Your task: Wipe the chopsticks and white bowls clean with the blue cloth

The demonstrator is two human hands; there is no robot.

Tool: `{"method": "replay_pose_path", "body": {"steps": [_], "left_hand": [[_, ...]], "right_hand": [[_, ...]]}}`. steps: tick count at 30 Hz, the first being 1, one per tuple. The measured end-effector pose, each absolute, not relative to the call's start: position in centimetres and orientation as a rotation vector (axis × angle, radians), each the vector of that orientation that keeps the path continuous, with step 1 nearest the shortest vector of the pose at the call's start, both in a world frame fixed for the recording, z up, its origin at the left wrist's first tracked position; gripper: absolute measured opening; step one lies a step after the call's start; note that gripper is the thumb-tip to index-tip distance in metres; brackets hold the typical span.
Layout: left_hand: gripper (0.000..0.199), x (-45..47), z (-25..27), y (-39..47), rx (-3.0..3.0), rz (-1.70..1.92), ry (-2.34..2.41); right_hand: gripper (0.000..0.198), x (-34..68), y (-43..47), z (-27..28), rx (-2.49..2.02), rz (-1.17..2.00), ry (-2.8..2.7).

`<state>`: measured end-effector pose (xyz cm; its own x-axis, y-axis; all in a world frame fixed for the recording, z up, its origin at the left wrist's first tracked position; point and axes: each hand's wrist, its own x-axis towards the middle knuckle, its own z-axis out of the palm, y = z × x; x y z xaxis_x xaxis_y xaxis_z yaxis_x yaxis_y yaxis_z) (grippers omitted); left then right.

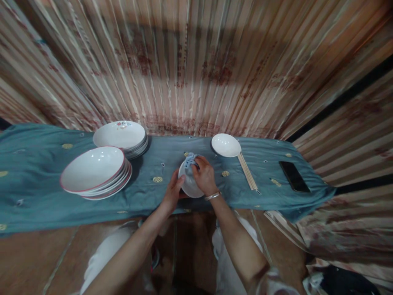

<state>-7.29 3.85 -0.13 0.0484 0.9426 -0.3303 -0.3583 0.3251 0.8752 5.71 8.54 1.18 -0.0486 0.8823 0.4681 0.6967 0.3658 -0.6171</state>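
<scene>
A white bowl [190, 189] is held up near the front edge of the cloth-covered table. My left hand [173, 189] grips its left side, the thumb over the rim and the other fingers mostly out of sight. Inside the bowl, towards its far rim, my right hand [204, 174] presses a bunched light-blue cloth [190, 159] with its fingers closed on it. Part of the bowl's inside is covered by that hand. A bracelet [213, 196] circles the right wrist.
To the left stand a stack of red-rimmed bowls [93, 170] and, behind it, a stack of flower-patterned dishes [119, 135]. A small white dish [226, 145], several chopsticks [247, 172] and a black phone [294, 176] lie to the right. A pleated curtain [190, 73] hangs behind the table [147, 205].
</scene>
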Motion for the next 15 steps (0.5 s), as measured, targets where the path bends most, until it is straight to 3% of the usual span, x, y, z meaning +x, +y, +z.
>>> {"method": "replay_pose_path", "body": {"steps": [9, 15], "left_hand": [[0.062, -7.5, 0.5, 3.7, 0.568, 1.135, 0.987], [0.070, -7.9, 0.6, 4.0, 0.560, 1.135, 0.947]], "right_hand": [[0.024, 4.4, 6.0, 1.2, -1.031, 1.048, -1.650], [0.020, 6.9, 4.9, 1.6, -1.103, 1.188, -1.917]]}}
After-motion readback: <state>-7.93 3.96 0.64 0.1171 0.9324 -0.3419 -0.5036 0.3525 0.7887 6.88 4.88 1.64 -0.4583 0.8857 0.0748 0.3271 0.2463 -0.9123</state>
